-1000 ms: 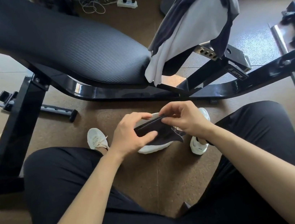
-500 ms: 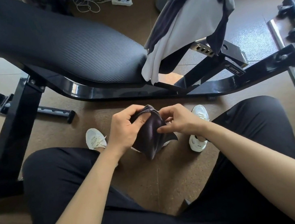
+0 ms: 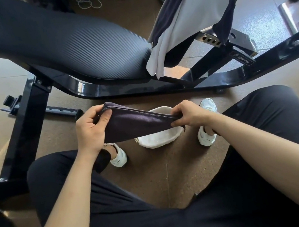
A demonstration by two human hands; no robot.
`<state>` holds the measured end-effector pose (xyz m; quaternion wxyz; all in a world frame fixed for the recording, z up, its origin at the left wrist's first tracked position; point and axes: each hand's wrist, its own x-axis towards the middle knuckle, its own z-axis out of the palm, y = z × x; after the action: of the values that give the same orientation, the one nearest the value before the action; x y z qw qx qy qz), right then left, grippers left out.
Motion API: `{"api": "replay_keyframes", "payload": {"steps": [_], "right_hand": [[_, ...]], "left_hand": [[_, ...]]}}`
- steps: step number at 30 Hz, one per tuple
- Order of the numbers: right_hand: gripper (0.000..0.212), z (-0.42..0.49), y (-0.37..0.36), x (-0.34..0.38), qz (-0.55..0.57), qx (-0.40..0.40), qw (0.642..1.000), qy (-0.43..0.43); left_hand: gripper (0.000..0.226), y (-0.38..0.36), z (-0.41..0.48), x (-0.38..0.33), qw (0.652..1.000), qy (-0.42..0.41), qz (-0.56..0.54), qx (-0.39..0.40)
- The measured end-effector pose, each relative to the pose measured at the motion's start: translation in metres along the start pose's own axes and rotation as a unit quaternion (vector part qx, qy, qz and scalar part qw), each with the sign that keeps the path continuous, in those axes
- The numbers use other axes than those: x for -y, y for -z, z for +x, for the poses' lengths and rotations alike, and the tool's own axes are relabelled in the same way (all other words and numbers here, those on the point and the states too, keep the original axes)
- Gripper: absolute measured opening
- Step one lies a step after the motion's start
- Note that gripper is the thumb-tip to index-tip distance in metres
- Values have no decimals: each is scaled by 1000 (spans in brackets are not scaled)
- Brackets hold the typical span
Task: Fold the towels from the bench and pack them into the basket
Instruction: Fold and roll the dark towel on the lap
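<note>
Above the white basket point(image 3: 159, 145) on the floor, a folded dark towel point(image 3: 136, 123) hangs stretched between both hands. The left hand point(image 3: 89, 130) pinches one end with thumb and curled fingers, and the right hand point(image 3: 190, 114) grips the other. More towels point(image 3: 193, 11) drape the right end of the bench point(image 3: 82, 51). If either pinch slackens, the layers could slide and the fold come undone. Held this long, the towel may snag on the basket's rim.

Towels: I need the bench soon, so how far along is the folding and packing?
Done: nothing visibly packed; the basket shows only its white inside. In hand: the left hand and right hand grip a dark towel, stretched above it. Left: the draped towels, pale and dark, on the bench.
</note>
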<state>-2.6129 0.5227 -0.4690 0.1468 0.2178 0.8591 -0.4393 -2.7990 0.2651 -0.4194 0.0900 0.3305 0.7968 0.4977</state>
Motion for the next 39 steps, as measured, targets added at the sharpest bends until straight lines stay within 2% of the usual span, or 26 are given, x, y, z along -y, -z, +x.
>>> {"api": "replay_keyframes", "payload": {"steps": [6,10,14,19,22,24,26,27,29,32,36,39], "right_hand": [[19,-5,-10,-2,-16,-3,1000,17],[25,-7,-21,4,-26,11,999,45],[47,-5,-28,15,6,-45,996,78],[65,14,-35,37,72,-71,989,106],[64,27,-40,54,92,-47,989,110],[51,34,-43,62,92,-26,988,123],[26,37,-45,65,81,-17,988,131],[19,38,-45,64,76,-20,988,133],[18,37,-41,63,95,-30,986,131],[9,32,-35,59,184,-23,975,122],[24,21,-33,66,294,25,948,116],[42,20,-36,75,236,12,962,135]], "left_hand": [[23,5,-3,-9,1000,-18,-11,21],[32,11,1,-22,997,-27,-5,68],[37,18,6,-32,991,-42,16,125],[35,33,23,-55,982,-52,39,177],[38,42,31,-72,978,-66,42,194],[34,45,35,-78,976,-74,52,198],[28,48,40,-81,976,-73,67,195],[26,49,42,-81,977,-70,74,190],[21,52,45,-78,982,-58,86,160],[16,53,48,-67,994,-15,81,76],[14,50,51,-61,999,44,19,4],[15,46,54,-69,998,58,-22,-14]]}}
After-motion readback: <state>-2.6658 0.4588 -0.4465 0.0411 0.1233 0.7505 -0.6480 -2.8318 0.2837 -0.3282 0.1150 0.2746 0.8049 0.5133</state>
